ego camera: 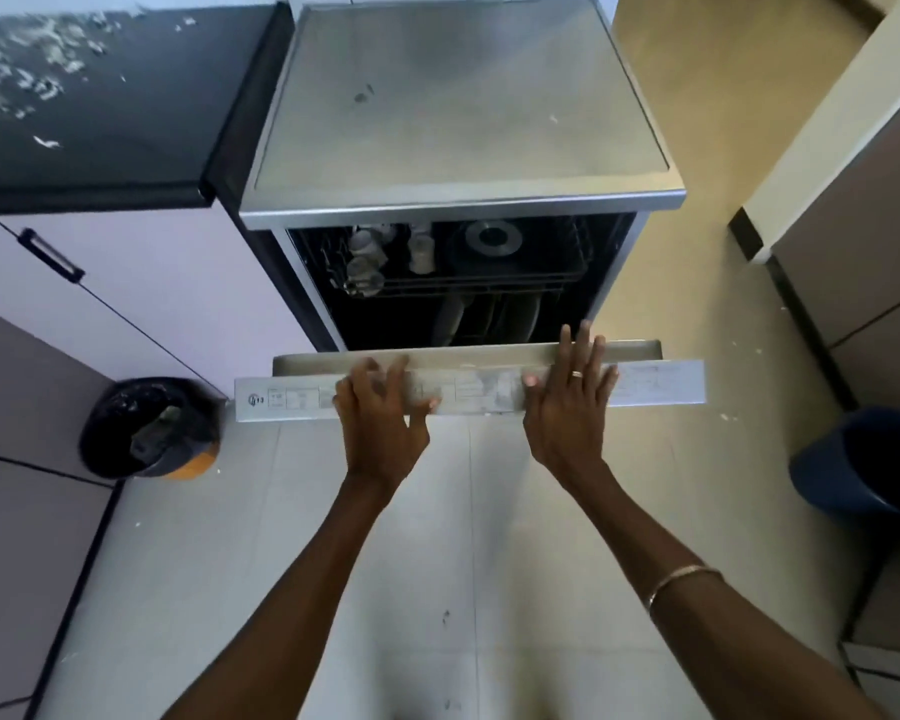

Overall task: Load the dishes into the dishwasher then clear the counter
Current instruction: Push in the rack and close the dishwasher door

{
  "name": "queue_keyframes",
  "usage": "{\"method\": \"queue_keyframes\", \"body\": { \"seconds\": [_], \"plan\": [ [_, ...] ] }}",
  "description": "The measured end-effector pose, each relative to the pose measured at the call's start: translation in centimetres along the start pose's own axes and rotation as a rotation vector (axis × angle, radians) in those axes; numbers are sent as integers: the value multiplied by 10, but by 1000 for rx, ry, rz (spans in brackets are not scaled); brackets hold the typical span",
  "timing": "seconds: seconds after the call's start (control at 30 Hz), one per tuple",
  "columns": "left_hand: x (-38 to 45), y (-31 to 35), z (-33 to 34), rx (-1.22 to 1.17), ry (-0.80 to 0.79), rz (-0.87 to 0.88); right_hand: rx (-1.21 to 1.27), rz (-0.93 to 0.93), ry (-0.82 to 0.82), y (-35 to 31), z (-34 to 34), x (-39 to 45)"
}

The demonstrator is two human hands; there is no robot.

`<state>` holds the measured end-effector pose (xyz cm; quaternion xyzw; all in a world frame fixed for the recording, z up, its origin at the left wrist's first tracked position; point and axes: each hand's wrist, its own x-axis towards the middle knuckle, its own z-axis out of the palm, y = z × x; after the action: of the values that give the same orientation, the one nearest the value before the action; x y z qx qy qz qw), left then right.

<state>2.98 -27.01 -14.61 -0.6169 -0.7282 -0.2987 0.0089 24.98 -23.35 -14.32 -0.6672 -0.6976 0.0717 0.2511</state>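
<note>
A steel freestanding dishwasher (458, 106) stands in the middle, its door (661, 381) partly raised and tilted toward me. Inside, the upper rack (541, 275) carries glasses (365, 252) and a round dark dish (492, 236); plates (510, 317) stand in the lower rack. My left hand (383, 413) lies flat with spread fingers on the door's top control strip. My right hand (572, 392) also presses flat against that edge, fingers over the rim. Neither hand grips anything. The black counter (100, 111) at left is strewn with white scraps.
A black bin with an orange base (149, 428) sits on the floor at the left by lilac cabinets (141, 283). A blue bucket (863, 465) stands at the right. Beige cabinets (853, 226) line the right side. Pale floor tiles (437, 563) lie under my arms.
</note>
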Motion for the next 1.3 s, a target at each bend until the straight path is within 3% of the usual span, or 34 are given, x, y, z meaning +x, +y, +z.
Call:
{"method": "queue_keyframes", "body": {
  "seconds": [0.17,0.73,0.97,1.1,1.3],
  "plan": [
    [63,-1,14,180,74,183,-116,-260,66,7,4,44],
    [232,1,49,368,231,293,-182,-354,345,-16,27,216],
    [247,-8,60,377,342,353,-169,-484,451,-2,41,241],
    [244,-17,58,317,312,443,-156,-502,467,1,42,242],
    [242,-18,57,238,273,391,-95,-540,406,4,36,239]
  ]
}}
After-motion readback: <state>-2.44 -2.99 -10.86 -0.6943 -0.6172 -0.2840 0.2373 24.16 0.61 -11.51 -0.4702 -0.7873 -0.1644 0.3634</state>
